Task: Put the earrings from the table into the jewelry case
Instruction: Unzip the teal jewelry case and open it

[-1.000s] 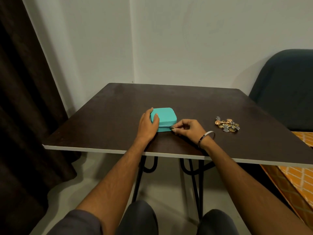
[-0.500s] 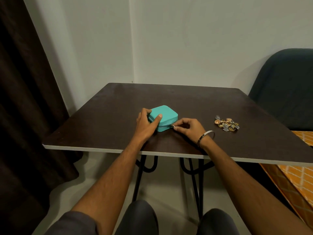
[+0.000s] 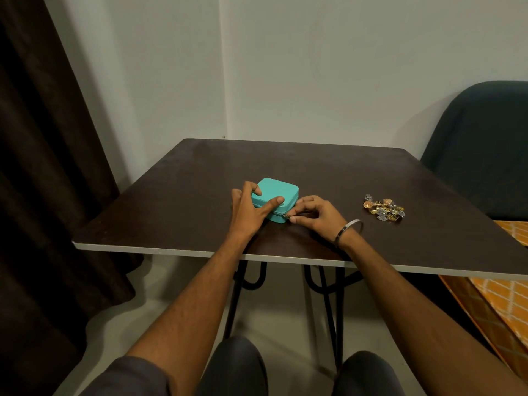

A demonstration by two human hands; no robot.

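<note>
A small teal jewelry case [image 3: 281, 192] lies closed on the dark table [image 3: 177, 212], turned corner-on toward me. My left hand [image 3: 248, 210] grips its left side, thumb on the front edge and fingers over the far edge. My right hand [image 3: 317, 217] pinches the zipper pull [image 3: 286, 216] at the case's near right corner. A silver bangle [image 3: 350, 230] sits on that wrist. A heap of gold and silver earrings [image 3: 383, 210] lies on the table to the right, apart from both hands.
The table's white front edge [image 3: 171, 251] runs just behind my wrists. A dark chair [image 3: 483, 155] stands at the far right, a dark curtain [image 3: 43, 167] at the left, an orange patterned cloth [image 3: 503, 298] lower right.
The case has been rotated so that a corner now faces me. My left hand shifted its hold along the side, and my right hand stayed pinched on the zipper pull.
</note>
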